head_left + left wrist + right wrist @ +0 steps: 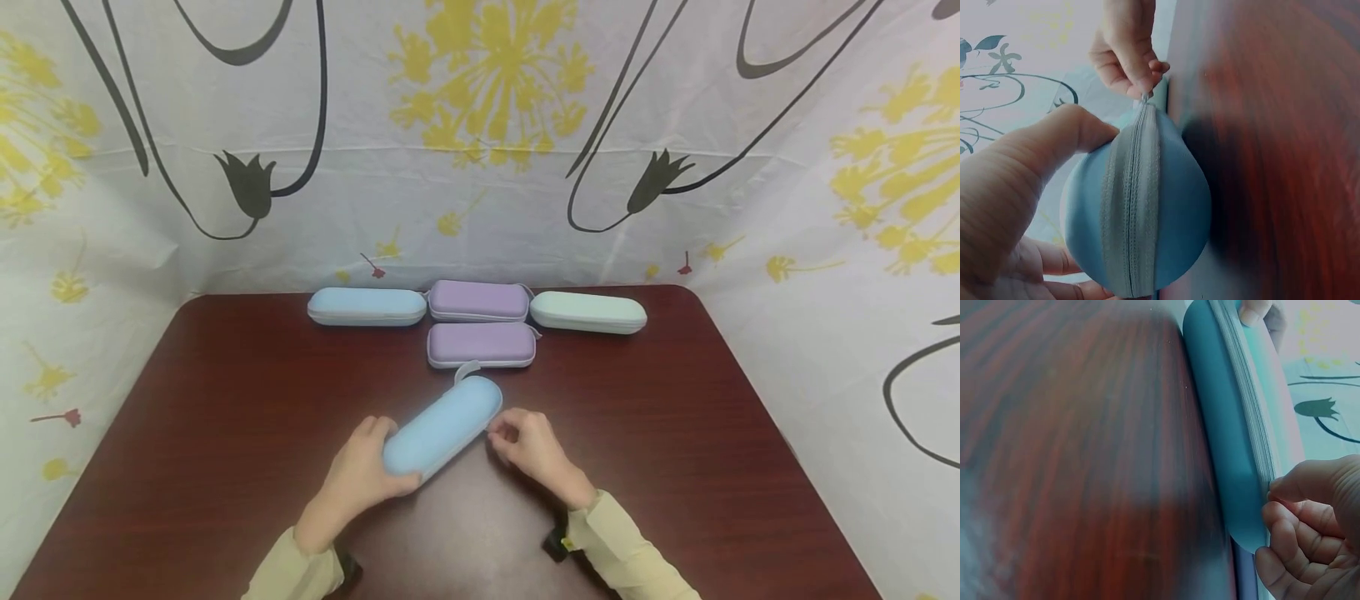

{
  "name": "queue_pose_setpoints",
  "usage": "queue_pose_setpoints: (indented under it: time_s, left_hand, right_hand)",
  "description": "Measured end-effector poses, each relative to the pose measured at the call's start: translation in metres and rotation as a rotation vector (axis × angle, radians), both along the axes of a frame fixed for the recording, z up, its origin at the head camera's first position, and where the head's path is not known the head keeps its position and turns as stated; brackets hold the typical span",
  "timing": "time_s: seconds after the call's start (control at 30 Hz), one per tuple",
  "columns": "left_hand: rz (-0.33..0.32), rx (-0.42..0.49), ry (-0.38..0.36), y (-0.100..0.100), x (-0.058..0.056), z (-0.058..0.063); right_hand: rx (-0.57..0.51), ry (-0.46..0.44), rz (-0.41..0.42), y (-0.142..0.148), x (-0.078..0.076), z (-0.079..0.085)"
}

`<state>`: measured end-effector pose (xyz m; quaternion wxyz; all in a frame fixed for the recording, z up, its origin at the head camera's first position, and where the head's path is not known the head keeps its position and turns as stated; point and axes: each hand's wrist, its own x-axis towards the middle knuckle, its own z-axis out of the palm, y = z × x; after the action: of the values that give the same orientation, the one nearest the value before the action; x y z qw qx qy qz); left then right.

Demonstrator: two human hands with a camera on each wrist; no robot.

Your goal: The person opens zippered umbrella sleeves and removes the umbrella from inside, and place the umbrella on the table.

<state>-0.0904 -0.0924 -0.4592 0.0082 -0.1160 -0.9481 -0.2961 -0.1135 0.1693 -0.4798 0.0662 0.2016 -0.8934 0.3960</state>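
A light blue zippered case [444,427] lies slantwise on the table, its grey wrist loop [467,371] at the far end. My left hand [358,468] grips the near left end, thumb on one side and fingers on the other. At the right side, my right hand [534,450] pinches the small zipper pull [1145,98] between thumb and fingertips, its other fingers curled. The grey zipper [1131,200] runs along the case's side and around the end; its teeth look joined where they show in the left wrist view.
Behind the held case lies a purple case [482,343], with another purple case [478,300] just beyond it. A second blue case [367,306] and a mint green case [588,312] flank that back one. Patterned cloth [510,208] hangs behind the dark wooden table [675,467].
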Motion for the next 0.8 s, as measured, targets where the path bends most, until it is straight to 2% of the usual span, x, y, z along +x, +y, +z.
queue_pose_setpoints:
  time_s: [0.33,0.57,0.8]
  left_hand:
    - [0.037,-0.014,0.020,0.008,0.008,-0.002]
    - [0.031,-0.040,0.034,0.016,0.012,-0.003]
    - [0.047,-0.053,-0.009,0.024,0.017,0.000]
  right_hand:
    - [0.001,0.027,0.012,-0.004,0.000,-0.003]
    - [-0.001,0.023,0.041,-0.005,0.001,-0.003]
    - [0.006,0.039,0.035,-0.007,0.002,-0.002]
